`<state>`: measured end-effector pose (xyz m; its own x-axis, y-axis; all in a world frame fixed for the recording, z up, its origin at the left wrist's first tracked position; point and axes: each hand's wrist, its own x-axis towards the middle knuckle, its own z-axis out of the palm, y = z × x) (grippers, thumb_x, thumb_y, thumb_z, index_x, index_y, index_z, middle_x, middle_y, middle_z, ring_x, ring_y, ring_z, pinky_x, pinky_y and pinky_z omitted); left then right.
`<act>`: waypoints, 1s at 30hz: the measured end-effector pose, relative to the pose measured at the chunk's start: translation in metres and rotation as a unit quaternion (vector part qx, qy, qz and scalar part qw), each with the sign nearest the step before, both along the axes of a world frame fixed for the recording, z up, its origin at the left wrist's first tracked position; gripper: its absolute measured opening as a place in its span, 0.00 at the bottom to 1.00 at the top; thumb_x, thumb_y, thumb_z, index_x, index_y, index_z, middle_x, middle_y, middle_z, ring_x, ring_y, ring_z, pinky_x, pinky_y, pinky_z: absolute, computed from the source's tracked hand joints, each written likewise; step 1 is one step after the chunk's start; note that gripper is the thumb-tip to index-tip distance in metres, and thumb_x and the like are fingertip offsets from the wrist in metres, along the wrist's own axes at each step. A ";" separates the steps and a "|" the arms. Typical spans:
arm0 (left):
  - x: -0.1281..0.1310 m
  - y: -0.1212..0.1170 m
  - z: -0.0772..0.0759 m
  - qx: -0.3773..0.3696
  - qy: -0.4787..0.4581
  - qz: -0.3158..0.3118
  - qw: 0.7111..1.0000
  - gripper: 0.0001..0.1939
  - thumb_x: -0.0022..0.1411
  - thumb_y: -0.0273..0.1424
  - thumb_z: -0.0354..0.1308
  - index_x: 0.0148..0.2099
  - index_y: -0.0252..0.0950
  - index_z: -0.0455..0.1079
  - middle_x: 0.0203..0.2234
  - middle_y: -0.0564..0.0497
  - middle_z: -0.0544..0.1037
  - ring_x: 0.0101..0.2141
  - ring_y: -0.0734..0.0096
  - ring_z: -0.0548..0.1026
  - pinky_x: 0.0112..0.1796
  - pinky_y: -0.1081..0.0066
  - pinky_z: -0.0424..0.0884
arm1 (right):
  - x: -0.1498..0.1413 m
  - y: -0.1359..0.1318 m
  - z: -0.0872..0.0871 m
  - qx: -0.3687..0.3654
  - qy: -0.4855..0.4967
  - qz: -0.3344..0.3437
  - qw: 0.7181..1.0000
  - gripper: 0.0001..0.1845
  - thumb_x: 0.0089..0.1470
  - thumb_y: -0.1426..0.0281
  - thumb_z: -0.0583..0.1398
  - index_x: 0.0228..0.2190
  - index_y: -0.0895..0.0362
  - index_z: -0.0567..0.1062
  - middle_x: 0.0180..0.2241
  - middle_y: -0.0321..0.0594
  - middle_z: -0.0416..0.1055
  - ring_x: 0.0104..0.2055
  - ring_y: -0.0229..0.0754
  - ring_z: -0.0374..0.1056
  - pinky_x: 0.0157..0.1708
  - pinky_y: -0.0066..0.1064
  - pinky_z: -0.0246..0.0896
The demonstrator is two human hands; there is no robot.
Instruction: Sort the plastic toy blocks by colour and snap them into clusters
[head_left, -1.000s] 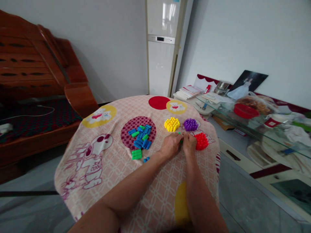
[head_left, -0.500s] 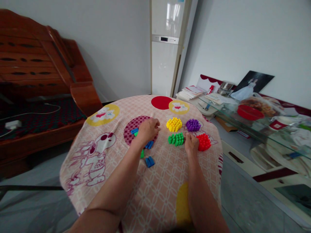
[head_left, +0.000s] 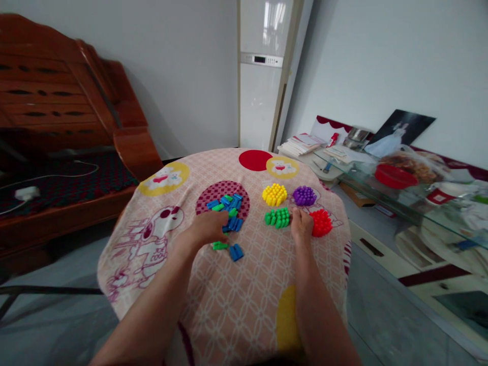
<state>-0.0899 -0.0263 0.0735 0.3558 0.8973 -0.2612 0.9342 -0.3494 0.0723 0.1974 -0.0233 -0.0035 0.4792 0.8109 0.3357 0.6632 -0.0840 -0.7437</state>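
Note:
My left hand [head_left: 211, 226] reaches over the near-left side of a loose pile of small blue pieces [head_left: 233, 202] and green pieces. Its thumb and fingers are apart around part of the pile and hide some of it. Just below lie a few green pieces [head_left: 220, 245] and a pair of blue pieces [head_left: 236, 252]. My right hand [head_left: 302, 224] rests with curled fingers between a standing cluster of green pieces [head_left: 277, 218] and a cluster of red pieces [head_left: 322, 222]. Its fingertips are at the green cluster's right edge; anything between them is hidden.
Behind the green cluster stand a yellow cluster [head_left: 274, 193] and a purple cluster [head_left: 304, 195]. A patterned cloth [head_left: 244, 305] covers the round table. To the right is a glass shelf [head_left: 366, 185] with papers and a red bowl [head_left: 395, 176]; a wooden bench [head_left: 129, 134] stands left.
My left hand has moved left and toward me, from the far side of the loose pile to its near side, uncovering more blue and green pieces. My right hand stays in place.

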 end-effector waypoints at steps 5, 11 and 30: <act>0.004 -0.019 0.004 0.001 -0.014 -0.025 1.000 0.24 0.52 0.31 0.61 0.52 0.37 0.66 0.42 0.43 0.78 0.41 0.56 0.76 0.36 0.67 0.66 | 0.000 0.000 -0.001 0.003 0.007 -0.002 1.000 0.23 0.58 0.62 0.49 0.27 0.60 0.79 0.26 0.47 0.74 0.30 0.44 0.63 0.31 0.31 0.51; 0.032 -0.011 0.021 0.090 -0.168 -0.074 0.979 0.12 0.57 0.25 0.55 0.44 0.38 0.69 0.38 0.50 0.79 0.37 0.67 0.75 0.35 0.71 0.65 | 0.000 -0.001 0.000 -0.003 0.005 -0.001 1.000 0.24 0.59 0.62 0.48 0.26 0.60 0.79 0.26 0.47 0.74 0.29 0.44 0.63 0.31 0.32 0.51; 0.122 0.063 -0.031 0.149 -0.274 -0.072 0.947 0.16 0.61 0.25 0.57 0.51 0.37 0.76 0.45 0.45 0.81 0.46 0.62 0.77 0.50 0.66 0.69 | -0.004 -0.003 0.001 -0.002 -0.013 -0.003 1.000 0.25 0.60 0.61 0.47 0.23 0.59 0.76 0.23 0.44 0.72 0.27 0.42 0.60 0.28 0.31 0.45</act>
